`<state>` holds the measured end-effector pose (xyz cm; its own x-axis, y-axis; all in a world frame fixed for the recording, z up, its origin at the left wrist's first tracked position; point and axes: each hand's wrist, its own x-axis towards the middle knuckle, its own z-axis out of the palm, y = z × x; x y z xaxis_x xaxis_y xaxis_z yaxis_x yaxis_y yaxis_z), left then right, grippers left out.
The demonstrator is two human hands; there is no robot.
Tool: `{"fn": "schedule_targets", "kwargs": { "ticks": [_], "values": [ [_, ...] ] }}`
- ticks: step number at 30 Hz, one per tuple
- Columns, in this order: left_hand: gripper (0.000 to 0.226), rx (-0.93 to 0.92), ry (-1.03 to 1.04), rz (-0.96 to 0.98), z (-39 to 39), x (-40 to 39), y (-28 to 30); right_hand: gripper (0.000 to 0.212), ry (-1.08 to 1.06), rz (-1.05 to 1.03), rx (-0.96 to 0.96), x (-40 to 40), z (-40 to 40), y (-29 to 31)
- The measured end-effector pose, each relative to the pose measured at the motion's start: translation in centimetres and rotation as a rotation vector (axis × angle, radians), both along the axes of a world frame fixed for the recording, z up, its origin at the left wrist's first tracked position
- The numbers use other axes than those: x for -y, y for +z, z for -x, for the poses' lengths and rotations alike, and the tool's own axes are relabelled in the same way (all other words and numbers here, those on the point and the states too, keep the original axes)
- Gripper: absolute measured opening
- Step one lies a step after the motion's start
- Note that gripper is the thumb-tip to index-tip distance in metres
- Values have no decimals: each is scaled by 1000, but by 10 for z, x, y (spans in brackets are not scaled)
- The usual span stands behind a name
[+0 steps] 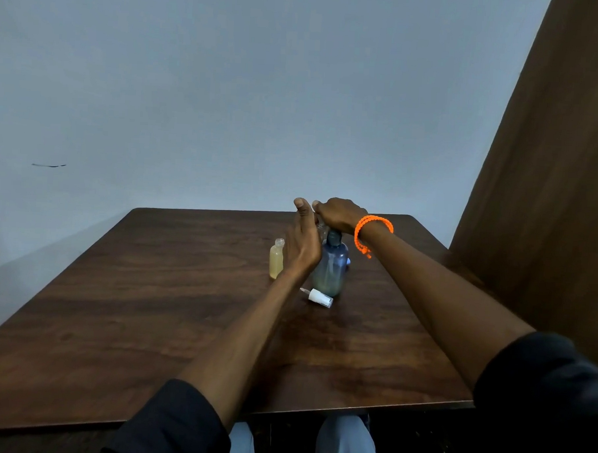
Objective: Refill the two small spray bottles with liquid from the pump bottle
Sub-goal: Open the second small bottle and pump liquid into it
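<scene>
A blue translucent pump bottle [330,268] stands upright near the middle of the table. My right hand [337,213] presses down on its pump head, which the hand hides. My left hand [302,242] is raised just left of the pump and holds a small clear spray bottle [321,231] under the nozzle; only a sliver of it shows. A second small spray bottle [276,258], uncapped and filled with yellowish liquid, stands left of my left hand. A white spray cap [320,297] lies on its side in front of the pump bottle.
The dark wooden table [170,306] reaches a grey wall at the back. A brown curtain [550,168] hangs at the right. A small pale object [348,261] peeks out behind the pump bottle.
</scene>
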<state>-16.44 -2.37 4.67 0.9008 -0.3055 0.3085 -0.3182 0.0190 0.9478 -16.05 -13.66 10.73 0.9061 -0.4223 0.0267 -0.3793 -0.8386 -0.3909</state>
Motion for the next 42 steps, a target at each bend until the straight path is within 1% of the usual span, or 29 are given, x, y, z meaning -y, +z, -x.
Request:
{"fn": "schedule_targets", "kwargs": {
  "ticks": [2, 4, 5, 8, 9, 10, 13, 15, 19, 23, 24, 26, 27, 28, 30, 33, 34, 36, 39, 42],
  "values": [
    [106, -22, 7, -15, 0, -2, 1, 52, -9, 5, -8, -1, -3, 4],
    [95, -27, 0, -28, -2, -2, 2, 50, -13, 2, 17, 0, -4, -2],
    [93, -33, -9, -28, -2, -2, 2, 48, -13, -5, 27, 1, -3, -5],
    [114, -16, 0, -23, -6, 2, -2, 45, -16, -13, 9, 1, -1, -8],
    [114, -5, -2, -15, -6, 2, -2, 46, -9, -4, -1, 1, -1, -5],
    [110, -11, -11, -12, -5, 2, -2, 47, -7, -1, -4, 0, -1, -1],
    [84, -16, -8, -24, -2, 1, 1, 46, -12, 0, 17, 1, -3, -1],
    [78, -38, 0, -36, -1, 0, 2, 45, -14, -12, 40, -1, 0, -6],
    [87, -32, -2, -49, 0, -1, 0, 43, -17, 44, -13, -3, 4, -3],
    [92, -46, 48, -90, -5, -6, -3, 45, -15, 81, -23, -3, -2, 2],
    [99, -51, 40, -85, -5, -7, -2, 44, -13, 70, -18, -4, -2, 0],
    [120, -56, 8, -56, -2, -5, 2, 42, -17, 63, -16, -5, -1, -2],
    [128, -41, 0, -51, -3, -5, 2, 42, -20, 64, -22, -5, 0, -3],
    [129, -30, 0, -50, -4, -4, 1, 42, -23, 68, -29, -6, 1, -2],
    [116, -20, 6, -56, 2, -6, 6, 43, -26, 84, -40, -5, 3, 3],
    [83, -39, 34, -106, 2, -7, 8, 45, -35, 77, -39, -3, 0, 3],
    [78, -46, 35, -118, 1, -7, 8, 45, -22, 56, -22, -4, 0, 2],
    [76, -39, 44, -116, 0, -7, 6, 44, -9, 27, -18, -5, 0, -3],
    [75, -19, 47, -89, -3, -6, 6, 42, -18, 41, -39, -3, -2, 0],
    [85, -3, 27, -48, -5, -3, 9, 50, -13, 59, -58, -2, 5, 12]
  ]
}}
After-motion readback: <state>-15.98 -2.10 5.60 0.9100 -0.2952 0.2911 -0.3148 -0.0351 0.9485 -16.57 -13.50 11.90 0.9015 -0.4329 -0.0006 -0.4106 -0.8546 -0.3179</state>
